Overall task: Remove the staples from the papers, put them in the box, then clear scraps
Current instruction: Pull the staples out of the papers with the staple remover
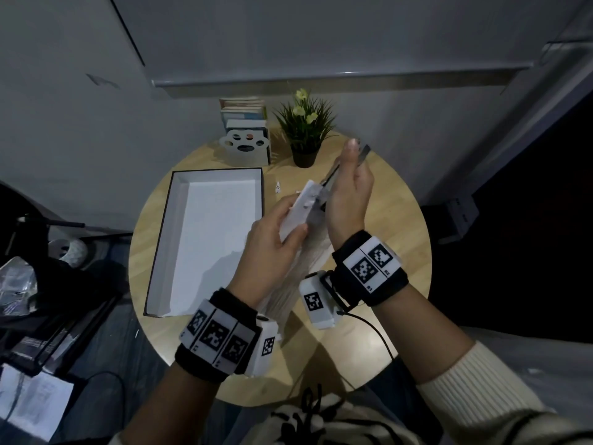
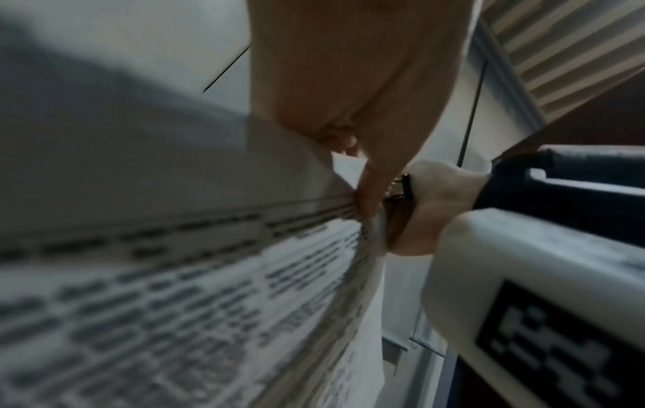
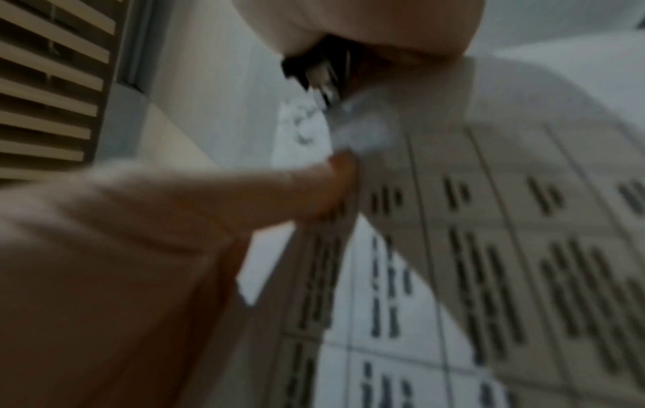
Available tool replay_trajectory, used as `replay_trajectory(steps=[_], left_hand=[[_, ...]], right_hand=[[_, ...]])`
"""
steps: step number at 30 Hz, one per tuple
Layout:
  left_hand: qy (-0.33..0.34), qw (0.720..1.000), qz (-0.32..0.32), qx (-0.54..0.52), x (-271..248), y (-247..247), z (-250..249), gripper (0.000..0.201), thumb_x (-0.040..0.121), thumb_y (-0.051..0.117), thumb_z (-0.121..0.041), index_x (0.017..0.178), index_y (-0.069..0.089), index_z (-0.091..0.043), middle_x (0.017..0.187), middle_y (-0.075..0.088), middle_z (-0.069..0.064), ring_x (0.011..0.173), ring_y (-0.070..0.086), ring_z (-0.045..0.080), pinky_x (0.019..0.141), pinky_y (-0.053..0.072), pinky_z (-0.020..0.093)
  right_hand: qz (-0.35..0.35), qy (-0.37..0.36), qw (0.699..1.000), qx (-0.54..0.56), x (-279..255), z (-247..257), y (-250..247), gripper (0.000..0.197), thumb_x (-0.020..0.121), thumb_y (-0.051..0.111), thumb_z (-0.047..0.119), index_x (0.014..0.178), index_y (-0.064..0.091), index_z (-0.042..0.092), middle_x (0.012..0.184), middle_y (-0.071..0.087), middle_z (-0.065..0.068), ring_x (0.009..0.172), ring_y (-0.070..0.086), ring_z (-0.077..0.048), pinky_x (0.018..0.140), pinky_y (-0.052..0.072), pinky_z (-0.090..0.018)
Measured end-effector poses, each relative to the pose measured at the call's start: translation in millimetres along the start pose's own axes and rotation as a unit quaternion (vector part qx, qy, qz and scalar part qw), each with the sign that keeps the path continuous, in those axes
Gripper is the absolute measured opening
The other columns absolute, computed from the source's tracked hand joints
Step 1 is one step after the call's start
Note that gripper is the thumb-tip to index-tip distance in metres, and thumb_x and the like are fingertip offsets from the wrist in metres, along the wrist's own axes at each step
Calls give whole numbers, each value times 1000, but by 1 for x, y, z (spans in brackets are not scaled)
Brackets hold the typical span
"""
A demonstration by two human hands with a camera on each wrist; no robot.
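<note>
We are gripping the stapled papers in our left hand above the table, steadying the corner while our right hand is squeezing the staple remover there; the open box is waiting alongside.

A potted plant with pale yellow flowers stands at the far edge of a round wooden desk. Just left of the plant, a white paw-print bookend fronts a short row of books. Behind the plant runs a grey wall ledge; far to its left, clutter lies in shadow.
</note>
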State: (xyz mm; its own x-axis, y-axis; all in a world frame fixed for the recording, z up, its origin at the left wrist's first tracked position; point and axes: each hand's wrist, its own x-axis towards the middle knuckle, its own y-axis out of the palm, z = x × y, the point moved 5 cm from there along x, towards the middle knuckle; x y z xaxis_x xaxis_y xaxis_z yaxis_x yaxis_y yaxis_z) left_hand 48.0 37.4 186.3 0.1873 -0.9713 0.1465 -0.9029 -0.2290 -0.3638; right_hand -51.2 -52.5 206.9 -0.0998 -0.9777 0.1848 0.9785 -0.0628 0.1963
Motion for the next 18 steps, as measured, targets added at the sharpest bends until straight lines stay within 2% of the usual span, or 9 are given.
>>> replay_trajectory(steps=[2, 4, 7, 10, 11, 13, 14, 15, 18], left_hand=[[-13, 998, -43, 31, 2, -5, 9, 18, 89, 53, -20, 106, 59, -17, 87, 64, 0, 79, 60, 18, 70, 46, 34], [-34, 997, -62, 31, 5, -14, 15, 18, 89, 54, -23, 104, 60, -15, 90, 67, 1, 84, 63, 21, 74, 51, 36], [-69, 995, -69, -6, 8, -34, 25, 22, 87, 53, -24, 105, 59, -12, 100, 68, 8, 92, 66, 24, 84, 53, 51], [-87, 992, -83, -40, 12, -57, 31, 16, 92, 52, -9, 108, 56, -10, 104, 67, 8, 95, 67, 18, 87, 53, 49], [-90, 990, -89, -56, 13, -65, 33, 16, 93, 50, -6, 108, 55, -10, 103, 67, 4, 91, 67, 8, 85, 56, 41], [-98, 986, -109, -78, 15, -79, 40, 18, 93, 49, -3, 105, 53, -16, 96, 64, -10, 82, 64, -10, 77, 54, 19], [-101, 984, -117, -86, 16, -86, 45, 21, 93, 50, -3, 105, 54, -19, 95, 64, -15, 84, 64, -10, 78, 51, 18], [-105, 982, -126, -97, 18, -93, 51, 23, 92, 51, -3, 105, 57, -22, 95, 68, -16, 88, 65, -5, 82, 51, 23], [-121, 972, -143, -143, 19, -111, 71, 23, 89, 56, -8, 106, 60, -23, 102, 72, -5, 100, 66, 16, 89, 52, 36]], right_hand=[[10, 21, 1000, -9, 4, 1, 2, 36, 99, 33, 31, 67, 39, 16, 60, 39, 2, 53, 39, -8, 54, 36, -18], [3, 43, 999, 21, 15, 3, -3, 35, 99, 31, 35, 74, 45, 15, 64, 53, -1, 55, 52, -11, 55, 45, -21], [-30, 84, 995, 41, 45, -22, -26, 33, 98, 33, 37, 82, 46, 12, 61, 55, -8, 51, 55, -21, 54, 50, -29], [-3, 219, 968, -126, 64, -86, -48, 32, 88, 48, 29, 109, 44, 5, 66, 52, -10, 43, 52, -22, 49, 49, -29], [36, 257, 942, -215, 67, -109, -52, 31, 86, 50, 23, 110, 43, 4, 70, 52, -11, 45, 52, -22, 45, 48, -26], [144, 270, 863, -402, 65, -149, -50, 17, 87, 50, 13, 100, 42, 7, 72, 46, -10, 54, 47, -23, 42, 41, -23], [195, 255, 817, -480, 63, -168, -46, 12, 89, 50, 11, 97, 42, 8, 74, 46, -10, 59, 45, -24, 47, 39, -26], [237, 236, 773, -539, 62, -186, -42, 7, 90, 49, 10, 95, 44, 7, 79, 48, -12, 63, 45, -26, 54, 38, -29], [331, 187, 676, -632, 57, -234, -24, 7, 94, 45, 8, 96, 50, 4, 94, 54, -19, 75, 54, -30, 65, 40, -33]])
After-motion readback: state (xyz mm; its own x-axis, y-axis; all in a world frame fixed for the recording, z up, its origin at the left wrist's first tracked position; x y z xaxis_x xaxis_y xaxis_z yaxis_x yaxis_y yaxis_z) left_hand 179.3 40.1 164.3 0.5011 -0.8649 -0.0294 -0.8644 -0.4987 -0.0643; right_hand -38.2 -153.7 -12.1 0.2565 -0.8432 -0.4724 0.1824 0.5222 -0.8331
